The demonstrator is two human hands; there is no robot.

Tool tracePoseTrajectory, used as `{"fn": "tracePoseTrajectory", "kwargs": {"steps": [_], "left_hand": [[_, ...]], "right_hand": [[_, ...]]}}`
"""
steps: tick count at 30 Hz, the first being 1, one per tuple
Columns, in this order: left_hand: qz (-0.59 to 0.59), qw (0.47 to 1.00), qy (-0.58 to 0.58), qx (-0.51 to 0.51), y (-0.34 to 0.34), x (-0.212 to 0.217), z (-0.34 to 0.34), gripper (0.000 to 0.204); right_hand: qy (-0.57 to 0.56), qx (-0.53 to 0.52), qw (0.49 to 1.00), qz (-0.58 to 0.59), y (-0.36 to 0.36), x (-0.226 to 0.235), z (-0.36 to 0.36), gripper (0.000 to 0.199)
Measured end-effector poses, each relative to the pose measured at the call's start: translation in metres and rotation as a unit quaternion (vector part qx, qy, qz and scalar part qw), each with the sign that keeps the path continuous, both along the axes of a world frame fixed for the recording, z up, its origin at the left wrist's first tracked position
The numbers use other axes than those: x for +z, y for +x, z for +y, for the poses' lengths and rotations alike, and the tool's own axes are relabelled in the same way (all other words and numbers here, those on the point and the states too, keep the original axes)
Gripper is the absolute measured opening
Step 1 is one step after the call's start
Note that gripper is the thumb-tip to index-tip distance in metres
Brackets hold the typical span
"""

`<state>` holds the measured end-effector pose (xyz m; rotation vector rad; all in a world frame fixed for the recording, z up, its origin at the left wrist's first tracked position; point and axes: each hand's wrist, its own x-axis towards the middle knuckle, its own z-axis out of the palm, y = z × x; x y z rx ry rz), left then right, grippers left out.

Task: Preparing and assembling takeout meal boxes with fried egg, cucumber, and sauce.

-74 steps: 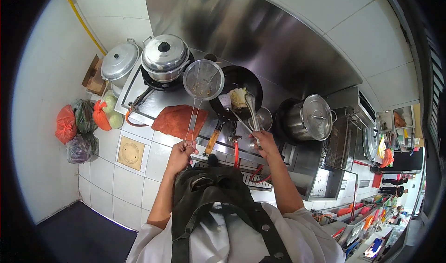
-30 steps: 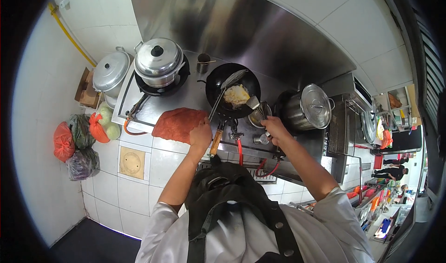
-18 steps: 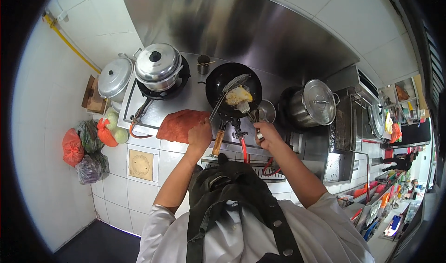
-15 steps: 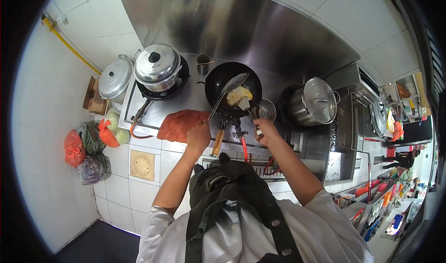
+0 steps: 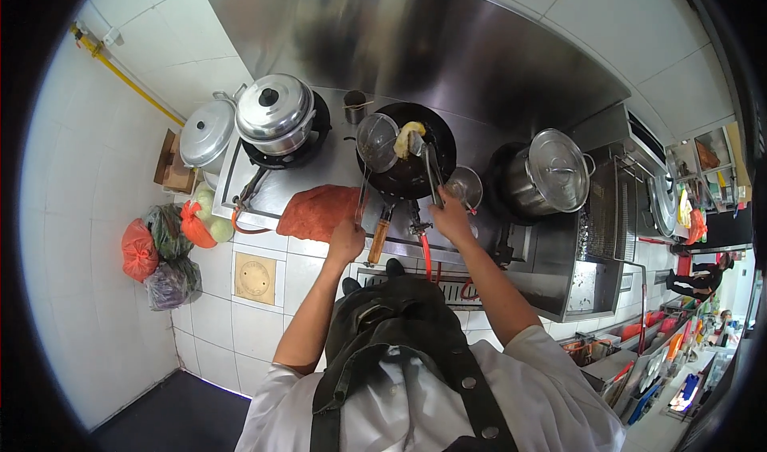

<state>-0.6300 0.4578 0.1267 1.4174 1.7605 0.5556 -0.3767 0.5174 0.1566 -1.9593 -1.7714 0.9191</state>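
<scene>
A black wok (image 5: 435, 128) with a wooden handle (image 5: 379, 240) sits on the steel stove. My left hand (image 5: 346, 241) is closed round the handle of a wire mesh strainer (image 5: 375, 142), whose bowl is over the wok's left side. In my right hand (image 5: 452, 216) is a pair of metal tongs (image 5: 432, 168). Their tips meet a golden-yellow piece of fried food (image 5: 409, 136) above the wok, beside the strainer's rim. I cannot make out the food's kind. Dark liquid lies in the wok's bottom.
Left of the wok lies a reddish-brown cloth (image 5: 318, 212); behind it stand a lidded aluminium pot (image 5: 276, 112) and a small dark cup (image 5: 355, 107). A round metal strainer (image 5: 465, 187) rests right of the wok, near a lidded steel stockpot (image 5: 551, 172). A person (image 5: 703, 278) stands far right.
The strainer has swung left from the middle of the wok to its left side. With the tongs, the food has moved up toward the far part of the wok.
</scene>
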Motion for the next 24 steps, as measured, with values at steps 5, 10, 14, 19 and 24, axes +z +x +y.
{"fn": "tracePoseTrajectory", "kwargs": {"steps": [5, 10, 14, 19, 24], "left_hand": [[0.017, 0.999, 0.026, 0.039, 0.023, 0.007, -0.007, 0.019], [0.015, 0.998, 0.047, 0.036, 0.039, 0.018, -0.006, 0.040], [0.024, 0.989, 0.148, -0.004, 0.032, -0.023, -0.008, 0.054], [-0.022, 0.997, 0.068, 0.010, 0.043, -0.021, -0.005, 0.051], [-0.263, 0.958, -0.082, 0.077, 0.048, 0.007, -0.005, 0.040]], "right_hand": [[-0.110, -0.168, 0.955, 0.219, 0.024, -0.006, -0.005, 0.053], [-0.075, -0.191, 0.965, 0.165, 0.023, -0.033, -0.002, 0.037], [-0.169, -0.224, 0.886, 0.369, -0.012, -0.033, 0.011, 0.030], [-0.128, -0.204, 0.886, 0.398, -0.028, -0.022, -0.001, 0.034], [-0.006, -0.044, 0.995, 0.086, -0.039, 0.007, -0.021, 0.058]]}}
